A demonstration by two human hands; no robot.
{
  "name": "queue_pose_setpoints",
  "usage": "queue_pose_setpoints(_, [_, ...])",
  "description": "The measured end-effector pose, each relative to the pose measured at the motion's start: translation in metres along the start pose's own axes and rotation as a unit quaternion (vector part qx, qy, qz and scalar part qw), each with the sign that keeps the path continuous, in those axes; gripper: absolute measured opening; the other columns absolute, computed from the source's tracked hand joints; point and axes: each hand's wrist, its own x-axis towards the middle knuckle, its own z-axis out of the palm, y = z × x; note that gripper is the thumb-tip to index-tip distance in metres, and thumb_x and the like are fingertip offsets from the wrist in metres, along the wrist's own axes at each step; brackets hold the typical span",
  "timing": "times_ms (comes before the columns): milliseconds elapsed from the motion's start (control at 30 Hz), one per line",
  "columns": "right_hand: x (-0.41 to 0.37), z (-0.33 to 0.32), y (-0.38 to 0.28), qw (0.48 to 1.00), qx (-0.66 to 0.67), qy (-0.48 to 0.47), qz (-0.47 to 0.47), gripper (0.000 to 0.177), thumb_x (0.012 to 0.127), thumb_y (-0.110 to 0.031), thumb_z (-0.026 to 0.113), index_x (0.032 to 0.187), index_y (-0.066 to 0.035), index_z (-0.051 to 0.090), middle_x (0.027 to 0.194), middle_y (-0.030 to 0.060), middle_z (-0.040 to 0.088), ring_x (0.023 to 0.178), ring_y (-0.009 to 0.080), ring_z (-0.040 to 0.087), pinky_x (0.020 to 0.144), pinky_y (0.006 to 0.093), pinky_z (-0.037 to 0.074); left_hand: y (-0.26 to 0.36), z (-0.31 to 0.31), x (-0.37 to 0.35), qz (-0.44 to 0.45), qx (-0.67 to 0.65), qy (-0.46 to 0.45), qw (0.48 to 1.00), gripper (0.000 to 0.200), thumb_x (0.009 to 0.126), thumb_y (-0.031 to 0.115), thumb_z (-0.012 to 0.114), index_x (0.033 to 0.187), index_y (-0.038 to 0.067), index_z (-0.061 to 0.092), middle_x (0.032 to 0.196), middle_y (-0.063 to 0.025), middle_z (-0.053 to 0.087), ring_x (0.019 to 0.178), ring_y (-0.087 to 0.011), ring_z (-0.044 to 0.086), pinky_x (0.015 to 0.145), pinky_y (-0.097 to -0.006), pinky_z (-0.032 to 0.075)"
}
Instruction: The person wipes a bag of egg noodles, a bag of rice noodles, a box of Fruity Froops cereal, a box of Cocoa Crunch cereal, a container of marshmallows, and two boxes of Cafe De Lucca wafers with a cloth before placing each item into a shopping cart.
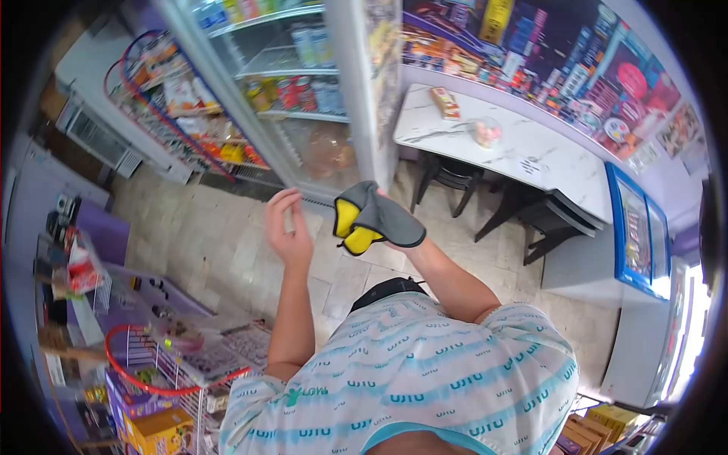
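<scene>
A folded grey and yellow cloth (390, 220) with dark edging hangs over my right hand (385, 199), which is mostly hidden beneath it, with a bit of the hand showing at the cloth's upper edge. To the left of the cloth, my left hand (288, 224) is raised with nothing in it, its fingers bent and apart. A gap separates this hand from the cloth. Beyond both hands stands a glass-fronted fridge (360, 98) with cans and bottles on its shelves.
A marble-patterned table (425, 133) holds a box and a clear container, with black chairs (557, 216) below. A blue-framed freezer (620, 227) stands at right. Snack racks are at upper left, and a red-rimmed wire basket (125, 371) is at lower left.
</scene>
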Motion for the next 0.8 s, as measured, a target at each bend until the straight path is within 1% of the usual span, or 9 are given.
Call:
queue_pose_setpoints(100, [-0.034, -0.037, -0.062, 0.992, -0.009, 0.076, -0.105, 0.039, 0.095, -0.035, 0.048, 0.119, -0.005, 0.051, 0.11, 0.0096, 0.061, 0.099, 0.022, 0.061, 0.088, 0.0372, 0.049, 0.007, 0.095, -0.003, -0.023, -0.093, -0.097, 0.991, 0.014, 0.081, -0.006, 0.054, 0.092, 0.001, 0.061, 0.098, -0.0115, 0.062, 0.091, -0.0242, 0.06, 0.078, -0.0319, 0.047])
queue_pose_setpoints(233, [-0.089, -0.063, -0.126, 0.973, -0.037, 0.102, -0.205, 0.041, 0.096, -0.038, 0.045, 0.121, -0.006, 0.05, 0.112, 0.0078, 0.06, 0.1, 0.0208, 0.06, 0.088, 0.0364, 0.048, 0.02, 0.213, -0.019, -0.101, -0.226, -0.198, 0.948, 0.014, 0.083, -0.004, 0.054, 0.094, 0.0, 0.061, 0.1, -0.0105, 0.061, 0.088, -0.0205, 0.061, 0.075, -0.0291, 0.048])
queue_pose_setpoints(300, [-0.111, -0.074, -0.147, 0.95, -0.05, 0.118, -0.284, 0.043, 0.097, -0.039, 0.04, 0.122, -0.006, 0.049, 0.114, 0.0069, 0.059, 0.102, 0.0204, 0.059, 0.089, 0.035, 0.047, 0.018, 0.262, -0.034, -0.199, -0.276, -0.294, 0.893, 0.014, 0.084, 0.0, 0.056, 0.095, 0.002, 0.063, 0.094, -0.0091, 0.063, 0.084, -0.017, 0.061, 0.071, -0.027, 0.049])
queue_pose_setpoints(367, [-0.129, -0.081, -0.164, 0.937, -0.053, 0.154, -0.31, 0.044, 0.098, -0.039, 0.038, 0.123, -0.005, 0.048, 0.115, 0.0069, 0.059, 0.103, 0.0211, 0.058, 0.091, 0.0352, 0.046, -0.003, 0.316, -0.055, -0.214, -0.259, -0.357, 0.871, 0.015, 0.085, 0.002, 0.056, 0.098, 0.002, 0.062, 0.094, -0.0072, 0.063, 0.084, -0.0138, 0.06, 0.069, -0.0265, 0.049])
queue_pose_setpoints(433, [-0.142, -0.088, -0.177, 0.924, 0.016, 0.162, -0.346, 0.04, 0.098, -0.038, 0.037, 0.121, -0.008, 0.049, 0.114, 0.0063, 0.058, 0.101, 0.0193, 0.057, 0.091, 0.0335, 0.045, -0.007, 0.358, -0.06, -0.224, -0.24, -0.417, 0.848, 0.016, 0.086, 0.004, 0.057, 0.101, 0.002, 0.062, 0.093, -0.0054, 0.063, 0.085, -0.0106, 0.058, 0.068, -0.026, 0.05])
queue_pose_setpoints(500, [-0.148, -0.103, -0.195, 0.912, -0.007, 0.171, -0.372, 0.041, 0.098, -0.04, 0.036, 0.122, -0.008, 0.048, 0.114, 0.0056, 0.058, 0.103, 0.0193, 0.056, 0.092, 0.0341, 0.045, -0.002, 0.395, -0.06, -0.323, -0.192, -0.491, 0.786, 0.018, 0.086, 0.011, 0.057, 0.101, 0.002, 0.062, 0.089, -0.005, 0.062, 0.08, -0.0097, 0.057, 0.061, -0.025, 0.05])
queue_pose_setpoints(567, [-0.151, -0.111, -0.213, 0.893, -0.022, 0.217, -0.395, 0.042, 0.098, -0.04, 0.036, 0.122, -0.009, 0.048, 0.115, 0.0056, 0.058, 0.103, 0.0191, 0.056, 0.092, 0.034, 0.044, -0.022, 0.447, -0.073, -0.337, -0.197, -0.508, 0.768, 0.023, 0.086, 0.019, 0.059, 0.1, 0.001, 0.062, 0.086, -0.0047, 0.06, 0.077, -0.0108, 0.056, 0.057, -0.0256, 0.05])
queue_pose_setpoints(633, [-0.15, -0.123, -0.231, 0.884, -0.025, 0.228, -0.407, 0.042, 0.098, -0.041, 0.036, 0.122, -0.009, 0.048, 0.115, 0.0056, 0.058, 0.104, 0.0191, 0.056, 0.092, 0.034, 0.044, -0.025, 0.487, -0.075, -0.457, -0.191, -0.486, 0.721, 0.027, 0.083, 0.023, 0.061, 0.093, -0.001, 0.065, 0.076, -0.008, 0.061, 0.064, -0.0145, 0.056, 0.053, -0.0269, 0.05])
queue_pose_setpoints(800, [-0.133, -0.15, -0.289, 0.858, -0.005, 0.256, -0.444, 0.042, 0.098, -0.041, 0.036, 0.122, -0.008, 0.048, 0.116, 0.0061, 0.057, 0.105, 0.0196, 0.056, 0.093, 0.0343, 0.044, -0.068, 0.591, -0.079, -0.448, -0.148, -0.49, 0.733, 0.034, 0.082, 0.023, 0.063, 0.088, -0.01, 0.061, 0.074, -0.0175, 0.061, 0.055, -0.0235, 0.063, 0.04, -0.0329, 0.051])
